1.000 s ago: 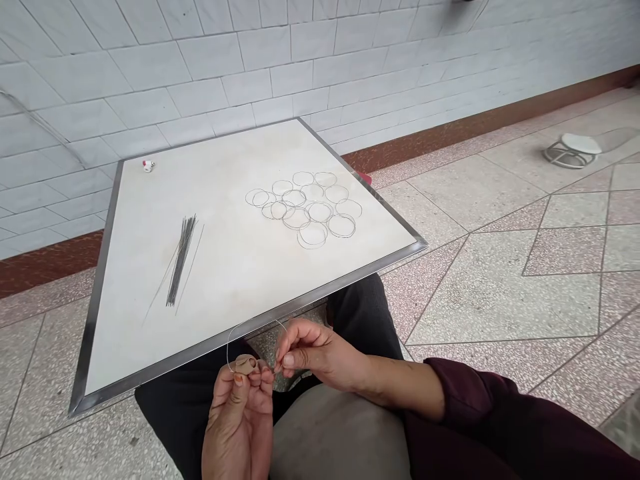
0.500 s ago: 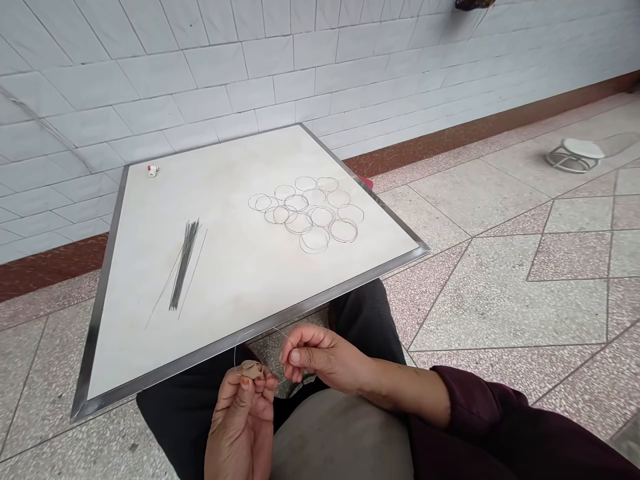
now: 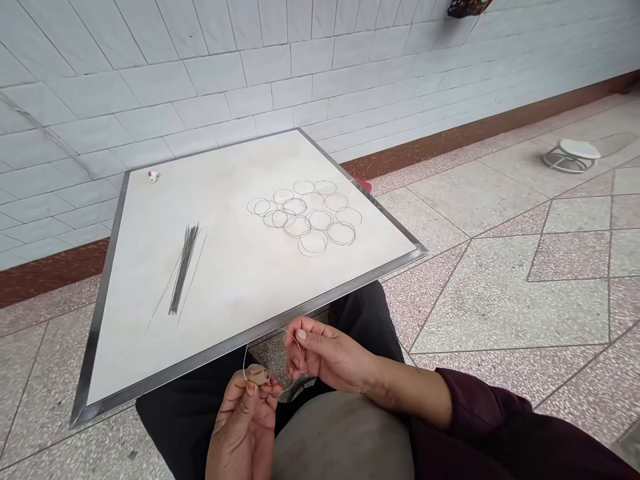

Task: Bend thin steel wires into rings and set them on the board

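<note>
Low in the frame, fingers of the left hand (image 3: pixel 243 420) and right hand (image 3: pixel 333 353) pinch a seemingly unfinished wire loop (image 3: pixel 245 363). Formed rings (image 3: pixel 309 222) lie right of center, unbent wires (image 3: pixel 183 270) at left

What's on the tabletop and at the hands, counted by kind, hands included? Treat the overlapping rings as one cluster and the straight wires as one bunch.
Ring cluster: 1
Straight-wire bunch: 1
Small red-and-white object: 1
Curved wire: 1
Tan piece: 1
Hands, left hand and right hand: 2
Total: 7
</note>
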Tool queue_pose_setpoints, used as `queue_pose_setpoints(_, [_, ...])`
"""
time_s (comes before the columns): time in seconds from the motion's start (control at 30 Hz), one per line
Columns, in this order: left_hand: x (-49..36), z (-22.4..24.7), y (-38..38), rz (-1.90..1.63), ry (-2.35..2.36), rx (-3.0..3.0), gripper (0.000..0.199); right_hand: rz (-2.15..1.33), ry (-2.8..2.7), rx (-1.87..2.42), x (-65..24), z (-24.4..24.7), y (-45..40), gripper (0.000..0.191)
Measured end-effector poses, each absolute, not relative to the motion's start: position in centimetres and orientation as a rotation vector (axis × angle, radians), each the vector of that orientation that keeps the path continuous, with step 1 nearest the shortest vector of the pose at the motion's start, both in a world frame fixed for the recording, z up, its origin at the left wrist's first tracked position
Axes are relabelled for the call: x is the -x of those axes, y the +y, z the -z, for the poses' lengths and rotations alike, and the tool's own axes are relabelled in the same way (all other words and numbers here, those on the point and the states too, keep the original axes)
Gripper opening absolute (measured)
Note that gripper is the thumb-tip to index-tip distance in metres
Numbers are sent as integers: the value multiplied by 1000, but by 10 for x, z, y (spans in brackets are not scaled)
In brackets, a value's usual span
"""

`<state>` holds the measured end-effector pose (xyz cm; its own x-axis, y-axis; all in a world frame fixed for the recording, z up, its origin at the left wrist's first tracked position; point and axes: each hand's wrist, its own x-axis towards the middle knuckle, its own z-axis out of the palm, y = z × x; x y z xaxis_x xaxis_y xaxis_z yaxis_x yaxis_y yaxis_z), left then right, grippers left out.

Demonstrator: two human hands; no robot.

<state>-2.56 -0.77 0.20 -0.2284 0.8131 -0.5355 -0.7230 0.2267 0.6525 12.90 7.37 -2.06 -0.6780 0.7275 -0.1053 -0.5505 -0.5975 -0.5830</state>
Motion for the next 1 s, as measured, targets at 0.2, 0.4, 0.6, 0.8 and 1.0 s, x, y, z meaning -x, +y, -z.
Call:
queue_pose_setpoints(0.2, [23,-3,-8,-1359,1014,-266,8,-2237,-713,458,-131,20,75,20])
queue_pose_setpoints(0.4, [24,-5,-8,-1294,995,-322,9,-2282,-625,434,-135,17,79,17])
queue_pose_setpoints(0.6, [25,-4,-10,-1237,964,-348,10,-2362,-589,448,-142,14,83,18])
queue_pose_setpoints(0.8, [24,-3,-11,-1221,908,-311,10,-2369,-535,436,-141,13,81,13])
queue_pose_setpoints(1.0, [24,-7,-9,-1212,908,-312,10,-2308,-513,439,-140,14,82,12])
